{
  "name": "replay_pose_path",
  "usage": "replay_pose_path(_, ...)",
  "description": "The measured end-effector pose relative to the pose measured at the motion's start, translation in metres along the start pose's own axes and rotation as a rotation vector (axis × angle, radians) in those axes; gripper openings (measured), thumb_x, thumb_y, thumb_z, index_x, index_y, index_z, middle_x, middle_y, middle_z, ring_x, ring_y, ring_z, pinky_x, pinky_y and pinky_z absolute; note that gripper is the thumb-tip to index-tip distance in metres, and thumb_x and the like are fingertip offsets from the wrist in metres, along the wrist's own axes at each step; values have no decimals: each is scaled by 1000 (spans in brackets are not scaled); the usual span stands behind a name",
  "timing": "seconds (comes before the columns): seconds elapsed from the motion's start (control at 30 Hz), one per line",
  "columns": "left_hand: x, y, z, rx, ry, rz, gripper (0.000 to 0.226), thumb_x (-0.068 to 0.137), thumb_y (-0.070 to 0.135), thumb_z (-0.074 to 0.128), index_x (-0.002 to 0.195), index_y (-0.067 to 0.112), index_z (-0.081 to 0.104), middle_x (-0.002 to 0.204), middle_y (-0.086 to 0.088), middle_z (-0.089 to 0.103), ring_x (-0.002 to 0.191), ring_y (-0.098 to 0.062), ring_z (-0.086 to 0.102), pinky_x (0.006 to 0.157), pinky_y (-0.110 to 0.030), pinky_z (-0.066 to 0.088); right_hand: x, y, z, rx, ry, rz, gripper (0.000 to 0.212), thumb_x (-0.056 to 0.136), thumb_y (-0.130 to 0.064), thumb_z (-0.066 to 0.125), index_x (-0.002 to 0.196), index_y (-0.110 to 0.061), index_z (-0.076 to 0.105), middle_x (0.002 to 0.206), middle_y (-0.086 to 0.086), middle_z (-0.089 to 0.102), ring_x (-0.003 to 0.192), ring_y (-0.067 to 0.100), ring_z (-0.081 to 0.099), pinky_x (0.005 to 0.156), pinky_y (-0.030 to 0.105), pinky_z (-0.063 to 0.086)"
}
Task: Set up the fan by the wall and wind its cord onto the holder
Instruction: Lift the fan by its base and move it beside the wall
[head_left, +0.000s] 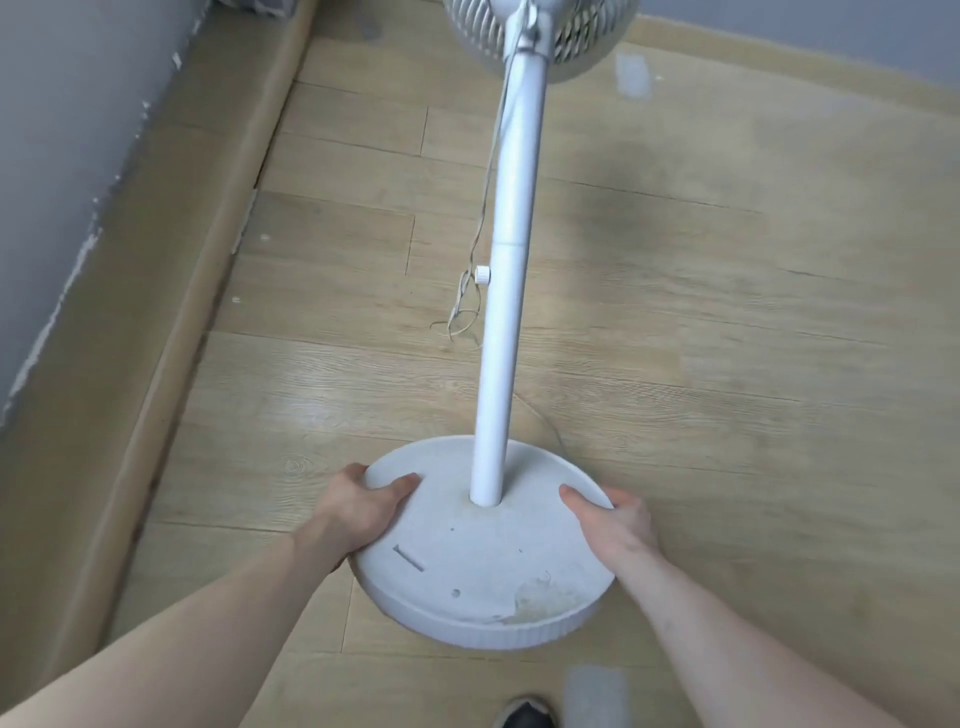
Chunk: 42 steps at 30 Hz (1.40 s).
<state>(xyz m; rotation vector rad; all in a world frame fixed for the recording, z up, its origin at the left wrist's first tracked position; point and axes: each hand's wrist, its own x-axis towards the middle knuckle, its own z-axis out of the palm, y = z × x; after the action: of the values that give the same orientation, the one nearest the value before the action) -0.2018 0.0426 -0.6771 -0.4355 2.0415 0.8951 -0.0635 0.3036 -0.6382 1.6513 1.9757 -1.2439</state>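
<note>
A white pedestal fan lies tilted along the wooden floor. Its round base (483, 561) is nearest me and raised on edge. The pole (506, 291) runs away from me to the grilled head (540, 31) at the top edge. My left hand (358, 512) grips the base's left rim, thumb on top. On the opposite rim my right hand (613, 519) grips the same way. A thin cord (485, 197) hangs along the pole's left side, ending in loose loops (457, 319) on the floor beside a small white knob (483, 274).
A grey wall (62, 156) with a wooden skirting board (171, 312) runs along the left. Another grey wall strip shows at the top right. A dark shoe (524, 714) sits at the bottom edge. Wooden floor (727, 338) spreads to the right.
</note>
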Motion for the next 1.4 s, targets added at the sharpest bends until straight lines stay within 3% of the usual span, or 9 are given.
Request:
replay_pose_path(0.4, -189, 108, -68, -19, 59, 49, 68, 70, 65, 77, 118, 19, 63, 104, 0, 70, 95, -26, 69, 89, -42, 58, -136, -97, -158, -26, 1, -66, 26, 76, -51, 78, 79, -25, 76, 75, -7, 76, 75, 17, 72, 71, 27, 56)
replay_pose_path(0.57, -290, 192, -98, -57, 76, 91, 85, 57, 74, 74, 122, 21, 63, 110, 0, 70, 98, -26, 70, 90, -42, 58, -197, -159, -258, -10, 22, -106, 31, 72, -55, 78, 83, -26, 77, 77, -7, 76, 79, 18, 72, 74, 27, 56)
replay_pose_path(0.83, -468, 316, -125, -112, 83, 197, 86, 56, 73, 73, 122, 19, 63, 109, 0, 70, 97, -26, 69, 89, -42, 59, -313, -239, -431, 40, 81, -197, 29, 77, -53, 77, 86, -25, 74, 78, -9, 72, 81, 21, 68, 70, 24, 46)
replay_pose_path(0.97, -536, 365, -131, -152, 100, 265, 82, 57, 71, 73, 121, 21, 61, 110, 1, 69, 98, -26, 69, 89, -43, 58, -354, -264, -501, 55, 125, -282, 30, 76, -54, 76, 88, -26, 74, 83, -7, 75, 84, 21, 70, 73, 26, 52)
replay_pose_path(1.07, -564, 398, -132, -167, 113, 326, 84, 56, 71, 73, 122, 22, 61, 110, 2, 70, 98, -26, 69, 89, -43, 58, -369, -281, -538, 73, 169, -332, 32, 74, -55, 76, 88, -27, 75, 82, -8, 75, 84, 20, 71, 76, 28, 56)
replay_pose_path(1.27, -586, 465, -137, -152, 126, 453, 81, 54, 73, 73, 118, 23, 64, 109, 3, 71, 98, -25, 70, 89, -44, 58, -385, -313, -591, 143, 237, -371, 33, 76, -55, 74, 88, -24, 75, 80, -10, 73, 80, 18, 70, 69, 25, 49)
replay_pose_path(1.4, -592, 509, -136, -125, 106, 540, 69, 61, 68, 73, 112, 22, 64, 105, 3, 70, 96, -26, 69, 89, -43, 58, -384, -326, -613, 215, 299, -379, 32, 76, -55, 74, 89, -25, 75, 81, -10, 74, 83, 18, 70, 71, 25, 51)
